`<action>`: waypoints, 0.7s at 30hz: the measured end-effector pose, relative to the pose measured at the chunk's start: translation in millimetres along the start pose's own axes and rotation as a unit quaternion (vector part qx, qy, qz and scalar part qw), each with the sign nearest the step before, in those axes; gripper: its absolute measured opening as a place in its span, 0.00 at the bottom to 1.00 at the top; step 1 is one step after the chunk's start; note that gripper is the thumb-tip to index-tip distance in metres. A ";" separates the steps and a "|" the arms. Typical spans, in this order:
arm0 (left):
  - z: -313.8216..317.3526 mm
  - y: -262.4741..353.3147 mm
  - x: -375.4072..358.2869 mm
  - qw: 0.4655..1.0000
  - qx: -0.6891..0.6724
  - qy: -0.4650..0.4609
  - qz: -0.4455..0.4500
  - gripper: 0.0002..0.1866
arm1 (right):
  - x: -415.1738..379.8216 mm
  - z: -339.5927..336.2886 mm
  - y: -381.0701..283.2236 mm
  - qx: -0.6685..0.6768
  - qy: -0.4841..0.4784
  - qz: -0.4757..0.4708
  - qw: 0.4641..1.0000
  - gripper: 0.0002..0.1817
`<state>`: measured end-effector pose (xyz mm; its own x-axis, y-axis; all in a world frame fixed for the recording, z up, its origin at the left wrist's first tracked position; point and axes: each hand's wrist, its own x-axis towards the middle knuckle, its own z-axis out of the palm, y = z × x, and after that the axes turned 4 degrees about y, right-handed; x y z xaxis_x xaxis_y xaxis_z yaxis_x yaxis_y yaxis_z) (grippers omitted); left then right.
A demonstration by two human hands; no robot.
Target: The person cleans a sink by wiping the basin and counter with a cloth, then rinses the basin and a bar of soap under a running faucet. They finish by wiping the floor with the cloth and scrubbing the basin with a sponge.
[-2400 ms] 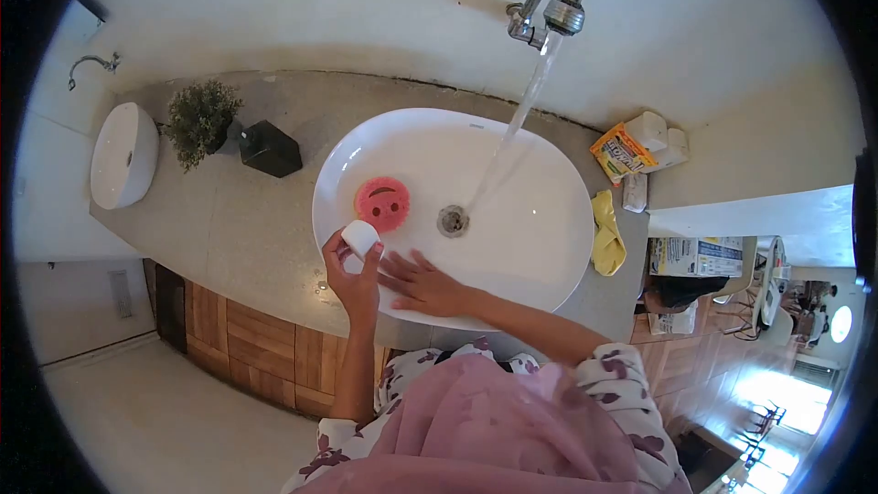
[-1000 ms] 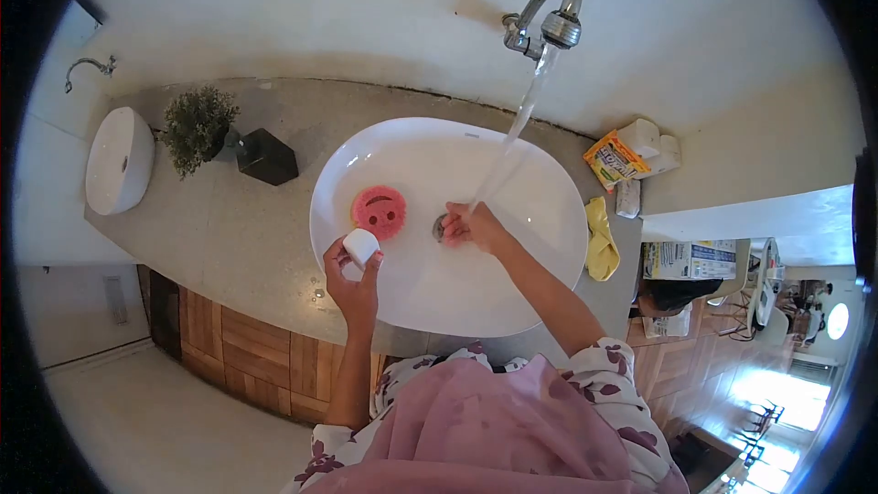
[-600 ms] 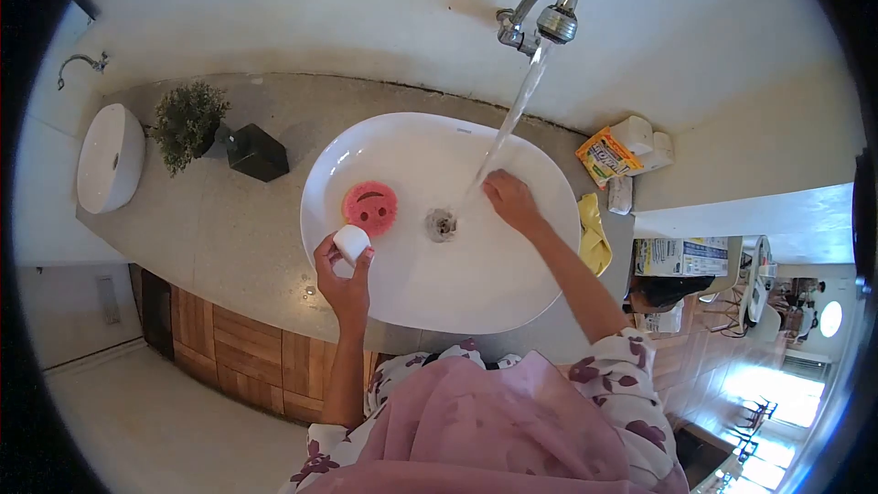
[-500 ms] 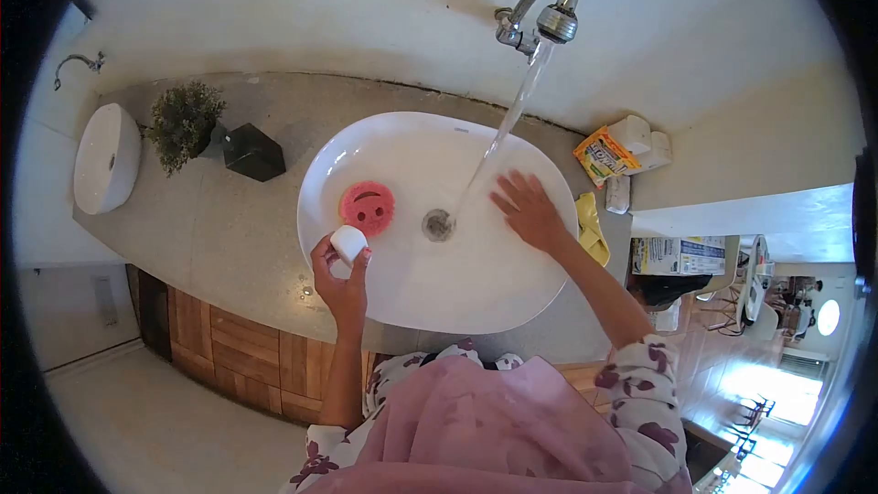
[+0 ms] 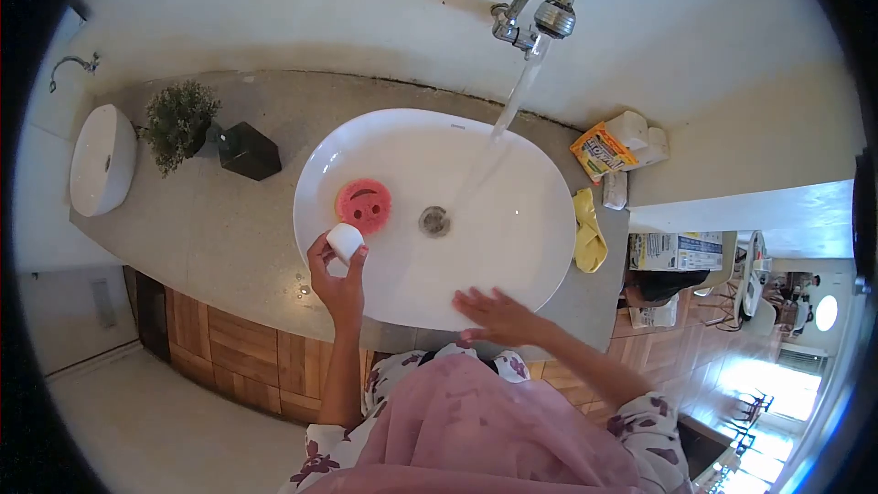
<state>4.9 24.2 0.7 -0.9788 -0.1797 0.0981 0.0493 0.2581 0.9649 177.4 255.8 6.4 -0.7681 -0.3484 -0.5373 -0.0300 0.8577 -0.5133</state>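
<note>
White soap bar pinched in fingers of left hand, held over near-left rim of white sink. Pink smiley sponge lies in the basin just beyond the bar, left of drain. Right hand empty, fingers spread flat, on the near rim of the sink. Tap running; stream falls near the drain. Yellow cloth on surface, right of sink.
</note>
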 end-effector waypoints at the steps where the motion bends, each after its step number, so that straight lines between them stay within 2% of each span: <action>1: 0.1 -2.1 0.5 1.000 0.000 0.000 0.002 0.28 | -4.6 -4.0 16.6 -0.067 -0.013 0.016 0.998 0.46; 3: 0.2 -6.3 -0.2 1.000 -0.025 0.000 0.000 0.28 | -14.0 -31.5 53.0 -0.188 0.044 0.117 0.974 0.45; 4: 0.1 -5.4 -0.2 1.000 -0.026 0.000 0.000 0.28 | -14.6 -22.4 89.4 -0.240 0.171 0.117 0.949 0.46; 6: 0.6 -1.9 -0.2 0.999 -0.033 -0.003 -0.004 0.28 | 2.7 -30.0 95.4 -0.287 0.213 0.159 0.920 0.48; 8: -0.9 -2.4 -0.2 1.000 -0.027 -0.007 0.000 0.28 | 27.1 -13.2 63.4 -0.157 0.137 0.199 0.958 0.49; 10: 0.3 -2.9 0.2 1.000 -0.019 -0.007 0.004 0.28 | 48.1 16.0 30.2 -0.071 0.168 0.169 0.969 0.48; 12: -0.6 -4.0 0.0 0.999 -0.030 -0.010 0.001 0.28 | 57.5 20.5 14.0 -0.058 0.215 0.153 0.963 0.48; 16: 0.2 -4.1 0.2 1.000 -0.015 -0.009 0.010 0.28 | 60.3 16.2 40.2 -0.048 0.239 0.128 0.961 0.48; 18: -0.3 -3.8 0.7 1.000 -0.009 -0.013 0.010 0.28 | 74.1 2.5 66.9 -0.193 0.281 0.119 0.933 0.46; 19: -0.4 -3.4 0.3 1.000 -0.009 -0.013 0.012 0.28 | 82.4 -7.7 78.7 -0.192 0.282 0.118 0.932 0.46; 21: -0.3 -2.6 0.2 1.000 0.001 -0.019 0.001 0.28 | 100.4 -30.0 96.4 -0.188 0.388 0.091 0.898 0.45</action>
<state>4.7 23.2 -1.7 -0.9855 -0.1428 0.0914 0.0518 0.2599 0.9642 78.2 314.8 -76.9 -0.9920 0.0532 0.1144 0.0389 0.9915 -0.1239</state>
